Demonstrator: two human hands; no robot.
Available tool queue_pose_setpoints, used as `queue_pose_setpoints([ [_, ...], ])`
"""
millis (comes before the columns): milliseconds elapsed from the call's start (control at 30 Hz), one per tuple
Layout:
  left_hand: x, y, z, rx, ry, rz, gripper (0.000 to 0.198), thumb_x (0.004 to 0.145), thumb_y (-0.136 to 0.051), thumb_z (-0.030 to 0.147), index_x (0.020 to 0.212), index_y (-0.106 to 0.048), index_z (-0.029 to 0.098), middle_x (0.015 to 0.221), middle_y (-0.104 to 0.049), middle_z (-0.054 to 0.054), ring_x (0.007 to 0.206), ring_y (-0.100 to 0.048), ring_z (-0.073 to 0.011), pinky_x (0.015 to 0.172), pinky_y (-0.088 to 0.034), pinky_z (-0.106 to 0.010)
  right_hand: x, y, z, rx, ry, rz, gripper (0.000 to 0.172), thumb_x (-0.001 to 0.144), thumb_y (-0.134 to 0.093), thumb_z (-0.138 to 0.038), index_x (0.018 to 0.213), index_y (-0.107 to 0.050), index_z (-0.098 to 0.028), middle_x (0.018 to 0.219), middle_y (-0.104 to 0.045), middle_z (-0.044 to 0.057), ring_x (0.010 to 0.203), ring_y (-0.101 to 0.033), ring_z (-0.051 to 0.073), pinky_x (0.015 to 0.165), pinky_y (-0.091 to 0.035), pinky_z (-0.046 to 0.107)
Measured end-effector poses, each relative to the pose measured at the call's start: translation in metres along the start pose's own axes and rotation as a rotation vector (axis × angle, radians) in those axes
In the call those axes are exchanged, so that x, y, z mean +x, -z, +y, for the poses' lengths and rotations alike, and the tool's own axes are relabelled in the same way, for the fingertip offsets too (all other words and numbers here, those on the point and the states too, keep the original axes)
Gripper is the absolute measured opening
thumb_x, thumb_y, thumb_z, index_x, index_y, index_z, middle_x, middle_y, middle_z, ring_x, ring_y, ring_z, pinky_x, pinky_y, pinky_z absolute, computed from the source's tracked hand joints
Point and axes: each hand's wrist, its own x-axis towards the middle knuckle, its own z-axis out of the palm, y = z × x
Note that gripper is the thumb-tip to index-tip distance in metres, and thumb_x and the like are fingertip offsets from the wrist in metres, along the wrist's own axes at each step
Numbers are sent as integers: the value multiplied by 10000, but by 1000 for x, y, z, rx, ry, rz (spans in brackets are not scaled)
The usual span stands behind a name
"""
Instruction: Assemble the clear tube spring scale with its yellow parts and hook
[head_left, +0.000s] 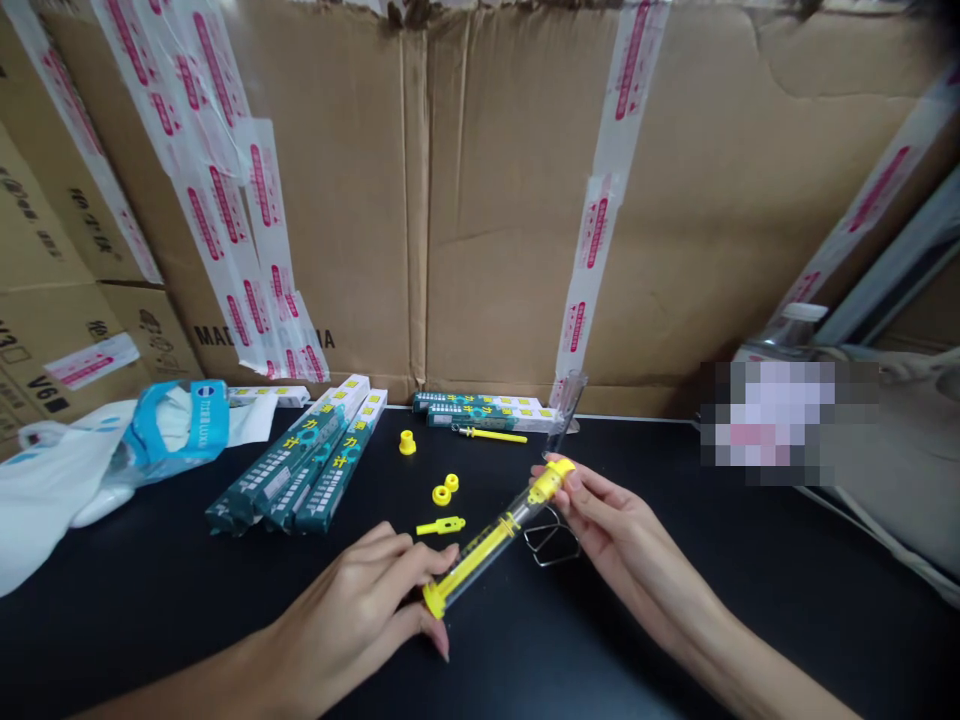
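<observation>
A clear plastic tube with yellow inner rod and yellow end caps lies slanted above the black table. My left hand pinches its lower yellow end. My right hand is closed on its upper yellow cap. A bent wire piece sits under the tube by my right hand. Small yellow parts lie just beyond: a flat key-like piece, two rings, a cap and a thin rod.
Several long teal-and-white boxes lie at left centre, two more at the back. A white and blue plastic bag sits far left. Taped cardboard walls close the back. A clear tube leans there.
</observation>
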Motion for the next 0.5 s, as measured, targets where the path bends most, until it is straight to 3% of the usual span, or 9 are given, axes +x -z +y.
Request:
queue_pose_setpoints([
  [233,4,4,-1,13,-28,9,261,1038,-488,335,1114,-636,134,803,-727,-48,644,-589,-159,645,-491,-272,-2,-2,0,-40,43,22,204,699,-887,-281,835,-794,-160,918,-767,65,868,-700,149,828,-572,156],
  [400,2,4,2,74,-31,-5,294,1052,-440,351,1100,-634,136,713,-684,-28,626,-575,-159,614,-493,-259,-7,-6,-5,-29,35,29,386,692,-894,-278,1052,-781,-200,927,-777,40,844,-700,126,812,-570,148],
  [500,1,2,3,94,-34,50,312,1055,-429,364,1112,-629,131,682,-665,-18,608,-568,-157,615,-497,-262,-7,-7,-5,-65,40,29,351,708,-883,-306,1026,-792,-187,934,-778,55,860,-697,136,814,-565,154],
])
